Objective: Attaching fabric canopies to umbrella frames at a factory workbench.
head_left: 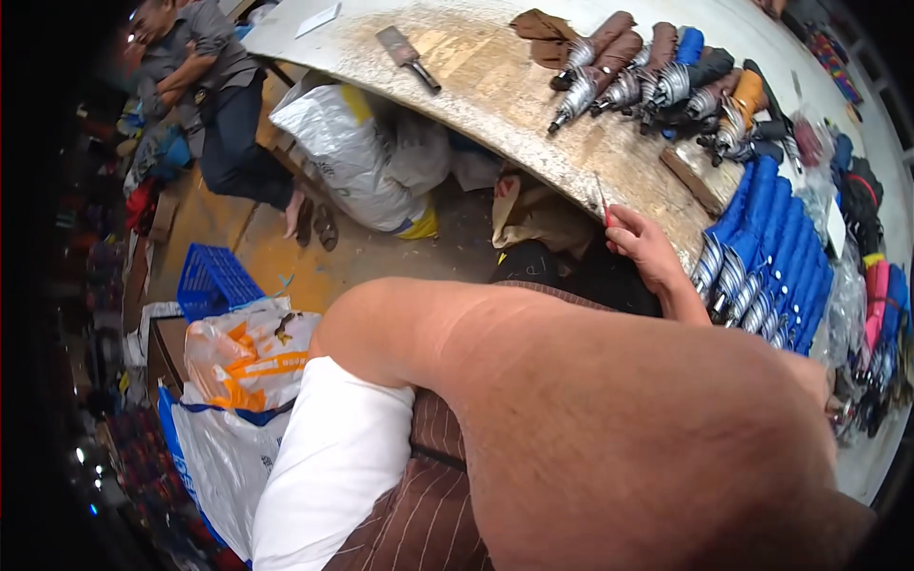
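Note:
My right hand is at the table's near edge, its thumb and fingers pinched on a thin pointed tool with a red handle. My left arm crosses in front of me to the right and covers much of the lower view. Its hand is mostly hidden, beside the metal end of a folded umbrella. Between the hands lies a row of blue folded umbrellas, their silvery ribs toward me. Brown, orange and dark folded umbrellas are heaped farther back.
A flat-bladed tool with a black handle lies on the worn table. A wooden block sits by the blue row. White sacks stand under the table. On the left are a blue basket, plastic bags and a seated person.

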The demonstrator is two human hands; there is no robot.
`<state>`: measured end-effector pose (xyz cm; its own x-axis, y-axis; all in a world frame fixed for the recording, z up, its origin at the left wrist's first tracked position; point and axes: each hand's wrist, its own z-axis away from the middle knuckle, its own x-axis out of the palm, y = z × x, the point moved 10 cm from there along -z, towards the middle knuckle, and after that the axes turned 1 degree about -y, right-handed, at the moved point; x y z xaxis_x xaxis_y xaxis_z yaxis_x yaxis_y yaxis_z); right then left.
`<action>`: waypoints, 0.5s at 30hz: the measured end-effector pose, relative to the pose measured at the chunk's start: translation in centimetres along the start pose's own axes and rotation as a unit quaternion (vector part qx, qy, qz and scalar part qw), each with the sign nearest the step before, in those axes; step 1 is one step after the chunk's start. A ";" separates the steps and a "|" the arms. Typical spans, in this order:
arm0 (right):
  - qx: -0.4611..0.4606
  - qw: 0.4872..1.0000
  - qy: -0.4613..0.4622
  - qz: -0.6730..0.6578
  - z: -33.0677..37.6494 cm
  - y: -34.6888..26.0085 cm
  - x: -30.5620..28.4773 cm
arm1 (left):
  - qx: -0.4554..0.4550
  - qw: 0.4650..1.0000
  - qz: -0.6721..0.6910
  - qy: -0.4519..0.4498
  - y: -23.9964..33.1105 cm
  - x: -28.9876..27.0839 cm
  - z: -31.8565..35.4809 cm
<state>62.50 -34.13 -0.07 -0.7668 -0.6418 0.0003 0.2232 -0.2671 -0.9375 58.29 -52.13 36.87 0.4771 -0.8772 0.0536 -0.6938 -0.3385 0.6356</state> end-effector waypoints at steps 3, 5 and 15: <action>0.030 0.999 -0.020 -0.033 -0.3 0.5 0.5 | -0.046 0.997 -0.050 -0.019 -1.1 -0.3 0.7; 0.037 0.997 -0.017 -0.061 -0.3 0.1 0.9 | -0.077 0.992 -0.090 -0.034 -1.8 -0.7 1.0; -0.095 0.986 0.050 -0.124 -8.8 -9.5 -0.3 | -0.108 0.976 -0.184 0.040 -3.9 -2.6 3.6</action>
<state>55.32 -25.06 5.76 -0.8418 -0.4962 0.2124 -0.0886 -0.2611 -0.9612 57.77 -49.77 31.47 0.7193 -0.6774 -0.1542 -0.3416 -0.5382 0.7705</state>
